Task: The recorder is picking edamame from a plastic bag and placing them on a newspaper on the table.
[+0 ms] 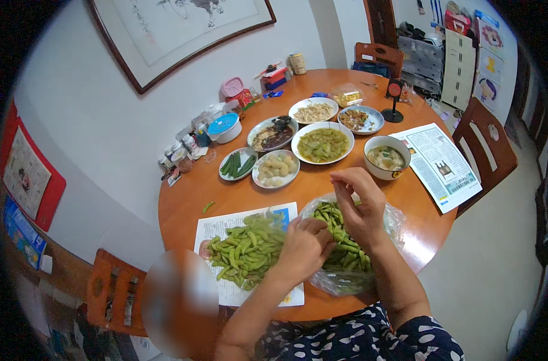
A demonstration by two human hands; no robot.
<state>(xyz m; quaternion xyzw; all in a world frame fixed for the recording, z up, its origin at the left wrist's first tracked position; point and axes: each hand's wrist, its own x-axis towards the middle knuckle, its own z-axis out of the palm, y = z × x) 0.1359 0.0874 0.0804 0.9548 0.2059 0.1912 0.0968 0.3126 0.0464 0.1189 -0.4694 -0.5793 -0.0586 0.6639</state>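
A heap of green soybean pods (244, 249) lies on a newspaper sheet (292, 296) at the table's near left. To its right, an open clear plastic bag (396, 224) holds more green pods (349, 256). My left hand (304, 249) is between the heap and the bag, with its fingers curled in; what they hold, if anything, is hidden. Over the bag, my right hand (367, 207) is raised with thumb and bent fingers drawn together. Anything between those fingertips is too small to make out. One loose pod (208, 207) rests on the bare wood behind the newspaper.
Beyond the bag stand a soup bowl (387, 157) and several dishes of food, including cooked greens (324, 143) and pale peeled pieces (276, 169). Another newspaper (445, 165) hangs over the right edge. Jars and a blue-lidded tub (224, 127) line the wall side. Wooden chairs (487, 153) surround the table.
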